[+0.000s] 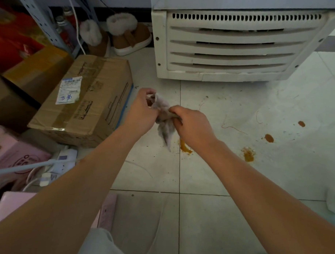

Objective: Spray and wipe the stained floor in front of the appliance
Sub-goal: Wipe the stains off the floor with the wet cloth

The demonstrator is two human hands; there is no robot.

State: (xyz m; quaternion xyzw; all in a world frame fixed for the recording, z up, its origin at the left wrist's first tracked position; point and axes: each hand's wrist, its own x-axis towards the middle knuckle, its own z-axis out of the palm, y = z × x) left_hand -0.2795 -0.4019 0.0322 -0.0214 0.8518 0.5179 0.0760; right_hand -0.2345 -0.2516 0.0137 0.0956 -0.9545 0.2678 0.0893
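Note:
A crumpled grey cloth (164, 115) hangs in the air between both hands, above the white tiled floor (227, 172). My left hand (142, 109) pinches its upper end and my right hand (193, 126) grips its middle; the loose end dangles below. Orange-brown stains mark the tiles: one smear (185, 147) just under the cloth, a rough patch (248, 154) to the right, and two small blobs (269, 138) (301, 123) farther right. The white appliance (232, 51) with a slatted vent grille stands at the back. A white spray bottle (334, 201) shows partly at the right edge.
A taped cardboard box (86, 101) lies left of the stains. Fur-lined boots (128, 36) stand beside the appliance. A metal shelf (39, 21) with red boxes, pink boxes (12, 155) and a power strip (61, 161) with cables crowd the left. Red thread and crumbs litter the tiles.

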